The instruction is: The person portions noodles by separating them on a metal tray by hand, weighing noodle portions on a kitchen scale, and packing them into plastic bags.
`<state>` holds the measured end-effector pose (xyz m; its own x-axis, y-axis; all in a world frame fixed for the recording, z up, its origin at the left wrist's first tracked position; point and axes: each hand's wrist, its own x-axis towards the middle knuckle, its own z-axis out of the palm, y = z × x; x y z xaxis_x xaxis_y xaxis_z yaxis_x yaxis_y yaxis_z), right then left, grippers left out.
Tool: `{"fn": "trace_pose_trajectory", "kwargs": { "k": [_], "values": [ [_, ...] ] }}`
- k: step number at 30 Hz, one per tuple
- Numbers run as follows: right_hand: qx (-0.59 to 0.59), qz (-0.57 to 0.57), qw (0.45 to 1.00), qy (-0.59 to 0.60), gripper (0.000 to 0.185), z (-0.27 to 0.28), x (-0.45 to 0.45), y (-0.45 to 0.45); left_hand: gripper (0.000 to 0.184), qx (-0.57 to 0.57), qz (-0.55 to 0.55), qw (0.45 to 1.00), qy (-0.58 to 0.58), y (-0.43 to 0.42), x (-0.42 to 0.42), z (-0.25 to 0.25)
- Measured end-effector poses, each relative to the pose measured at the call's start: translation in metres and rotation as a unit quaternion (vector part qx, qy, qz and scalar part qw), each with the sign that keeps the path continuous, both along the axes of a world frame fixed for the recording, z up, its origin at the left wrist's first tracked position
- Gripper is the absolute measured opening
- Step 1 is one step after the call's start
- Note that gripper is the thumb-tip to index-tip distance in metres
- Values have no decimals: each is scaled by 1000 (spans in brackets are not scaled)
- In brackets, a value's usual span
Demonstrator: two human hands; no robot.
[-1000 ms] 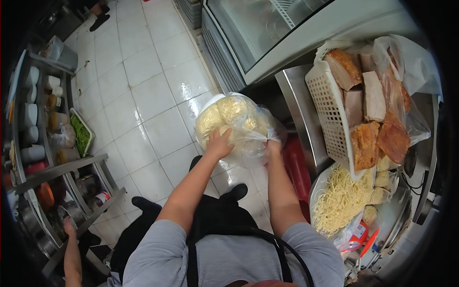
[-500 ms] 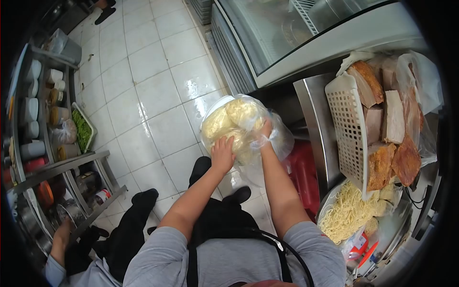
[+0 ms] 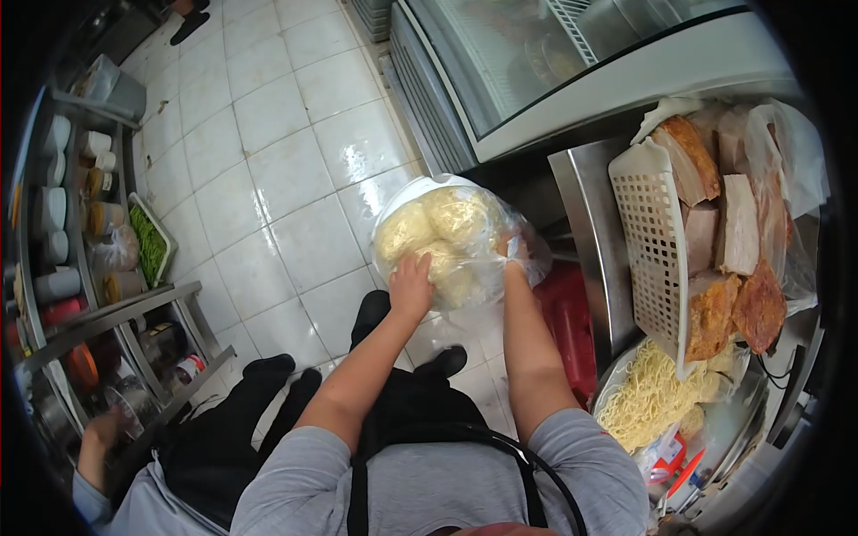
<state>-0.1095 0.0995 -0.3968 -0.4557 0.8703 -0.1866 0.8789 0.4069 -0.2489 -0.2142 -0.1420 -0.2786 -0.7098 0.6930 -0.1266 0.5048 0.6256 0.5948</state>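
A clear plastic bag wraps round several pale yellow bundles that look like noodles. Under it shows the rim of a white container, low in front of my legs. My left hand lies on the near left side of the bag with its fingers spread. Over at the bag's right side, my right hand is closed on the gathered plastic, its fingertips partly hidden by the film.
A basket of cooked meat and a tray of loose noodles stand at right, beside a glass-doored fridge. A red crate is below. Shelves and a co-worker's hand are at left.
My right hand first moved up and inward over the bag, then back slightly down and right. My left hand stays on the bag. The co-worker at lower left has come further into view.
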Motion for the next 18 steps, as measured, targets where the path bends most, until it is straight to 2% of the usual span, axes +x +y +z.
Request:
{"fn": "trace_pose_trajectory", "kwargs": {
  "k": [2,4,6,8,9,10,11,14,17,18],
  "values": [
    [-2,5,1000,-7,65,17,-2,-15,59,-13,0,1000,-14,2,-2,-2],
    [-121,-68,988,-61,68,93,-26,-40,60,-32,-1,999,-9,4,-3,-6],
    [-192,-116,974,40,59,54,-11,-55,61,-42,-20,999,14,6,-3,-17],
    [-286,-163,924,196,51,16,-7,-80,62,-20,-34,998,42,4,-3,-29],
    [-270,-14,952,145,49,73,-12,-97,64,-59,-60,996,-5,4,-8,-26],
    [-232,131,957,113,48,140,-19,-116,66,-105,-82,990,-47,4,-12,-22],
    [-275,72,958,-31,46,154,-29,-126,67,-121,-107,985,-60,4,-15,-12],
    [-393,200,898,15,50,289,-2,-150,66,-181,-157,964,-112,9,-29,16],
    [-318,275,888,186,43,368,61,-149,60,-12,-135,987,-83,2,-30,19],
    [-284,308,869,264,39,392,87,-142,56,-25,-126,984,-123,10,-27,38]
  ]
}}
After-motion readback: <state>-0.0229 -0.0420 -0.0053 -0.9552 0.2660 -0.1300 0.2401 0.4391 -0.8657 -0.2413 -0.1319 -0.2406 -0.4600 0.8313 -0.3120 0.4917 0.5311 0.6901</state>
